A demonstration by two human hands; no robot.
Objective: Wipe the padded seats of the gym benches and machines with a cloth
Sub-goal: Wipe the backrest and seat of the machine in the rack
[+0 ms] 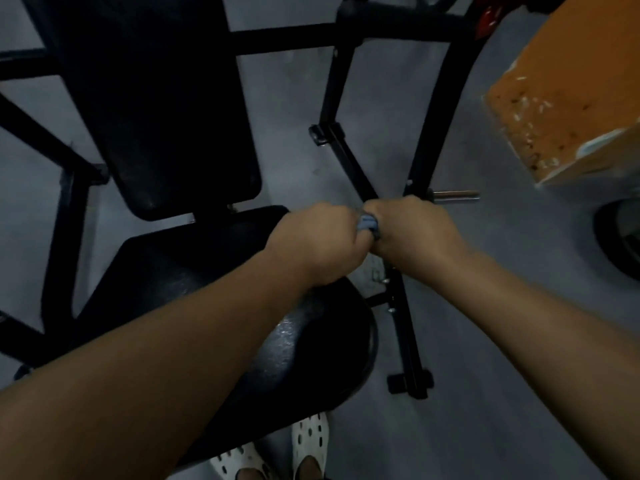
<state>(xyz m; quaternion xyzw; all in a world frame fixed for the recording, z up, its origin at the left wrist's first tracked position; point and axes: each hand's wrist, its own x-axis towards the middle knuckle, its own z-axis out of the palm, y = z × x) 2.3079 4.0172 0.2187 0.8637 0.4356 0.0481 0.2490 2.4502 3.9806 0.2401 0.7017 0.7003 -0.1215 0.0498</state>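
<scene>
A black padded bench seat [214, 292] lies below me, with its black backrest pad [156, 109] stretching away at the upper left. Both my hands are held together above the seat's right edge. My left hand [315, 240] and my right hand [412, 230] each grip a small bunched blue-grey cloth [367, 225] between them. Only a little of the cloth shows between the fists. The seat's surface near my left forearm looks shiny.
The bench's black metal frame [408, 317] crosses the grey floor to the right of the seat, with a steel pin [453, 194] sticking out. An orange box-like object [568, 98] stands at the upper right. My white perforated shoes [308, 441] are at the bottom.
</scene>
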